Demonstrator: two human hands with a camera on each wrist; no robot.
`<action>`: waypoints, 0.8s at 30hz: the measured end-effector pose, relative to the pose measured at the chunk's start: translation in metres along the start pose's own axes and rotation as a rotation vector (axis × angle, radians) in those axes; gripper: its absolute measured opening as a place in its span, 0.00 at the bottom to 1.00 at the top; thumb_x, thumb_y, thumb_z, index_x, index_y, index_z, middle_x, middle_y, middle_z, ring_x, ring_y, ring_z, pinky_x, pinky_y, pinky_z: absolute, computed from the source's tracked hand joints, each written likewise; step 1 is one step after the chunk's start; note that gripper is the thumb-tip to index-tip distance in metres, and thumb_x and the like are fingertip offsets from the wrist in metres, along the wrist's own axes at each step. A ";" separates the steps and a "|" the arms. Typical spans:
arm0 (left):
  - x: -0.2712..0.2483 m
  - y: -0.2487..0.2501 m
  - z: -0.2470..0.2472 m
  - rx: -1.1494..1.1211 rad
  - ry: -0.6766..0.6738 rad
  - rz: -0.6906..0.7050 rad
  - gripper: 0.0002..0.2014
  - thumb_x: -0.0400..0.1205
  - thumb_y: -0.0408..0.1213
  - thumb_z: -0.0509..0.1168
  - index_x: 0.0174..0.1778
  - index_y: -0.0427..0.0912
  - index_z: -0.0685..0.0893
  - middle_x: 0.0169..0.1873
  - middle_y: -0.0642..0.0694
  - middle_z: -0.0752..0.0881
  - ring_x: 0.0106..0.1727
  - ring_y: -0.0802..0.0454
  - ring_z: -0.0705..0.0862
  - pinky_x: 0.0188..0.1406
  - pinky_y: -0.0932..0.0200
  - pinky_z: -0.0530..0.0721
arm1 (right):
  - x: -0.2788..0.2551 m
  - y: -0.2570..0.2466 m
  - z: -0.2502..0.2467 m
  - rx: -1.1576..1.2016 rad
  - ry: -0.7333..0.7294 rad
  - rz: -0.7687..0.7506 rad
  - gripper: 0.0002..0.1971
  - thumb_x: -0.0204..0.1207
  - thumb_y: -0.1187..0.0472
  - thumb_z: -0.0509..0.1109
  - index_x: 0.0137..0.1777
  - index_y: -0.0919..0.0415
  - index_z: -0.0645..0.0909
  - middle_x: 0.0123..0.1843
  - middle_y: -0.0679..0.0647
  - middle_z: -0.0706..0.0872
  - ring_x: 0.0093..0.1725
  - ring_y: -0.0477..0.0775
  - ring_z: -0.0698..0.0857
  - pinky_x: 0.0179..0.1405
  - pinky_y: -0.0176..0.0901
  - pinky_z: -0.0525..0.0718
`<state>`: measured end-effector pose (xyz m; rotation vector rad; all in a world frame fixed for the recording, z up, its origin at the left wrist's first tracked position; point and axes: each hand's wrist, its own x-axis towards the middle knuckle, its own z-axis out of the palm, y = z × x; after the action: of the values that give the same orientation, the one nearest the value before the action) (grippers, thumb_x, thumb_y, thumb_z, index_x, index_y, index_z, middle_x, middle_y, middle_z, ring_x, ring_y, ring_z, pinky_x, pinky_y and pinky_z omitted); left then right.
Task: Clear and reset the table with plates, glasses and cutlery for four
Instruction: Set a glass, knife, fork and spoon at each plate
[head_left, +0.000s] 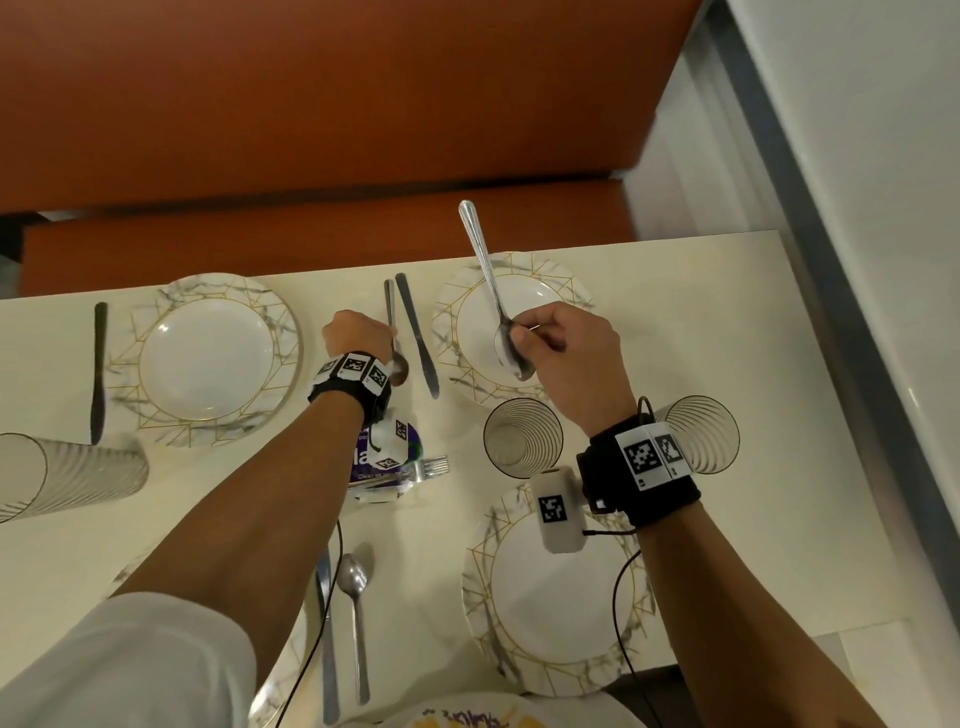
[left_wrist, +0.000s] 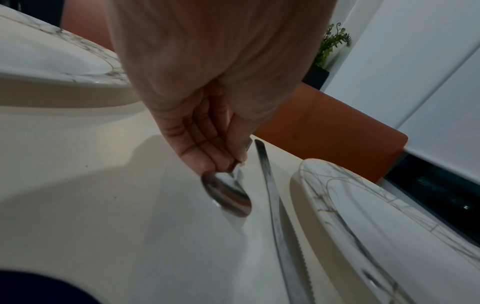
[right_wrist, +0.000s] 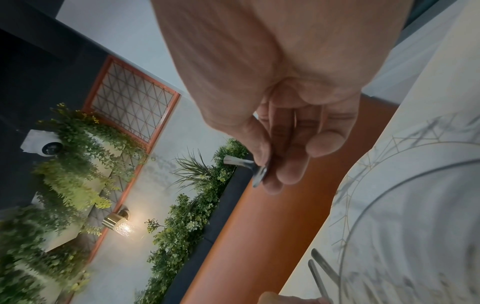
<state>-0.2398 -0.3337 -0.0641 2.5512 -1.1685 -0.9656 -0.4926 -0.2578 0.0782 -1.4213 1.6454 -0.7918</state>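
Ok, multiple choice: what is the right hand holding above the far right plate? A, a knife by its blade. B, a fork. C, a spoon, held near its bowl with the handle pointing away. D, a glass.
C: the right hand pinches a spoon near its bowl above the far right plate, the handle pointing away from the person.

An orange bench seat (head_left: 322, 104) fills the upper part of the head view, behind the far edge of the table. A purple-and-white packet (head_left: 387, 460) lies near the frame's centre. In the right wrist view, green foliage (right_wrist: 78, 148) hangs at the left, around an orange-framed lattice panel (right_wrist: 130, 107); a lit wall lamp (right_wrist: 118, 223) glows lower left, and a white dome camera (right_wrist: 48, 146) sits at the far left.
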 end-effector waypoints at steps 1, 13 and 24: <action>-0.001 0.001 0.000 0.031 0.018 -0.005 0.14 0.83 0.44 0.75 0.47 0.35 0.94 0.44 0.41 0.94 0.44 0.43 0.90 0.44 0.54 0.88 | 0.000 0.000 0.000 0.002 -0.001 -0.002 0.05 0.80 0.60 0.75 0.52 0.59 0.89 0.41 0.48 0.93 0.41 0.48 0.91 0.50 0.55 0.92; -0.012 0.013 -0.002 0.323 0.142 0.373 0.28 0.81 0.57 0.74 0.76 0.55 0.79 0.74 0.39 0.74 0.74 0.35 0.72 0.69 0.37 0.78 | 0.001 0.007 -0.007 0.003 0.014 -0.003 0.04 0.80 0.60 0.75 0.52 0.58 0.88 0.40 0.49 0.93 0.39 0.49 0.92 0.48 0.56 0.92; -0.010 0.018 0.005 0.413 0.018 0.387 0.31 0.81 0.53 0.76 0.81 0.61 0.77 0.80 0.41 0.68 0.79 0.35 0.68 0.74 0.33 0.76 | 0.001 0.013 -0.017 0.016 0.018 0.014 0.02 0.80 0.59 0.75 0.50 0.52 0.87 0.42 0.47 0.93 0.42 0.45 0.92 0.50 0.46 0.91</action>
<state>-0.2587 -0.3381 -0.0558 2.4534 -1.9339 -0.6609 -0.5134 -0.2573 0.0752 -1.3942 1.6575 -0.8101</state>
